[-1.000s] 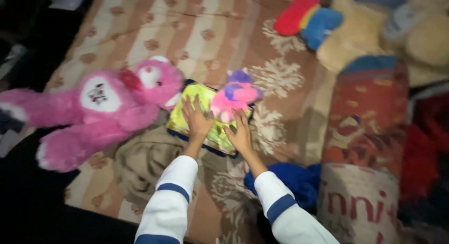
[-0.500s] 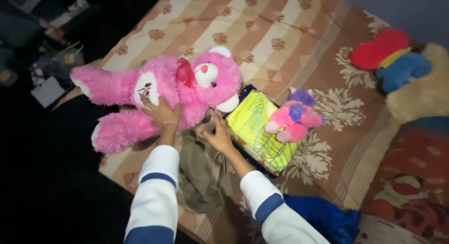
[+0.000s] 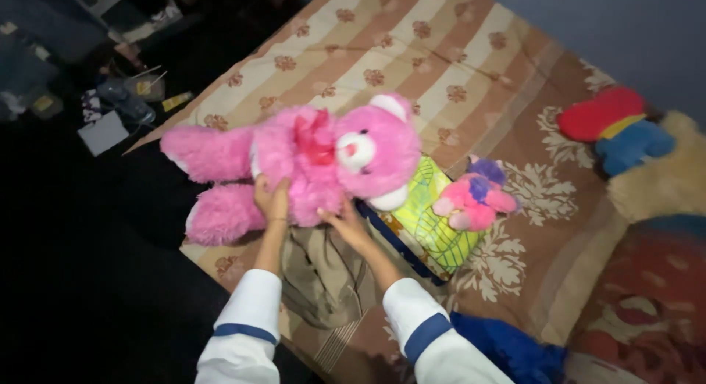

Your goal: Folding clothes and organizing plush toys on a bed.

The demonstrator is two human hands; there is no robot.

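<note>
While the big pink teddy bear (image 3: pixel 323 160) lies across the bed (image 3: pixel 456 53), left hand (image 3: pixel 271 200) and right hand (image 3: pixel 342 221) both grip its belly.

Both hands (image 3: pixel 309 207) on pink bear (image 3: pixel 323 160) — bed (image 3: pixel 441 53).

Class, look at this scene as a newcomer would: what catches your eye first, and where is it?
A big pink teddy bear lies across the striped bed cover, gripped from below by the left hand and right hand. To its right, a small pink plush toy sits on a yellow-green patterned pillow.
</note>
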